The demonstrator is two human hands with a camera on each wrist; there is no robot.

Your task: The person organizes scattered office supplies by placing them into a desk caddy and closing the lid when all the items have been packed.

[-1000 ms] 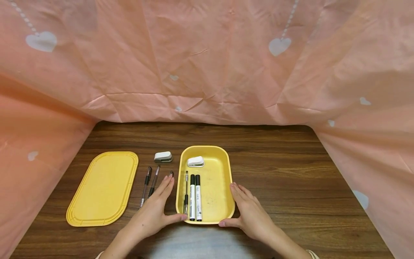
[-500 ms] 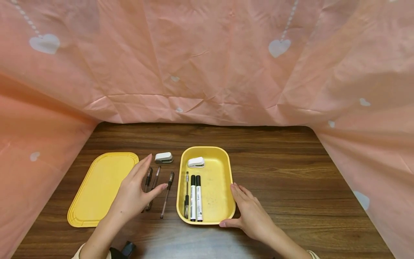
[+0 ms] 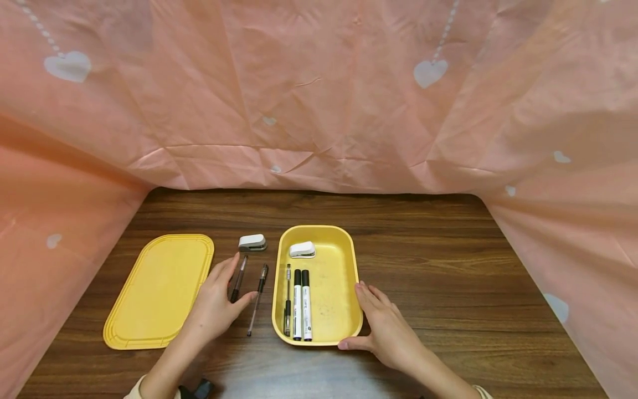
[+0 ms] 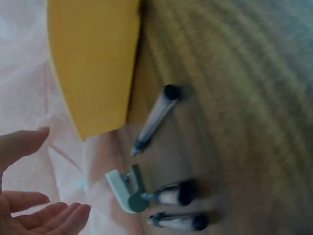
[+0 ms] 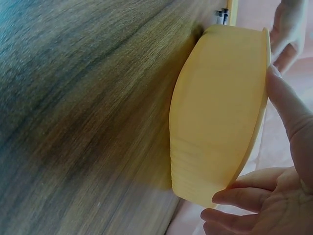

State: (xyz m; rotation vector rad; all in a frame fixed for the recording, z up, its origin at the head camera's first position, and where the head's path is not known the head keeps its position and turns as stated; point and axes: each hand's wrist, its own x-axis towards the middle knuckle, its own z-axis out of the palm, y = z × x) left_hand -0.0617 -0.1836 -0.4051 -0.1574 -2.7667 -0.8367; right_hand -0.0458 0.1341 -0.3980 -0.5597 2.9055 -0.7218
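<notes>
Over the pens beside the box, my left hand [image 3: 216, 302] is spread, thumb apart from the fingers, holding nothing. One gel pen [image 3: 257, 302] lies near its thumb, another [image 3: 238, 280] near its fingers. A third pen, hidden in the head view, shows in the left wrist view, where one pen [image 4: 155, 117] lies apart from the other two. My right hand [image 3: 386, 327] touches the yellow box [image 3: 355, 266], fingers at its right side, thumb at the near rim. Inside lie a gel pen [image 3: 287, 299], two markers [image 3: 297, 305] and a small white stapler [image 3: 302, 250].
A second small stapler [image 3: 252, 243] stands on the table beyond the pens. The flat yellow lid [image 3: 159, 291] lies on the left. Pink cloth [image 3: 319, 111] hangs around the back and sides of the wooden table [image 3: 438, 260].
My left hand has left the box's near left corner and moved left over the pens, then shifted slightly right. The right hand has stayed at the box.
</notes>
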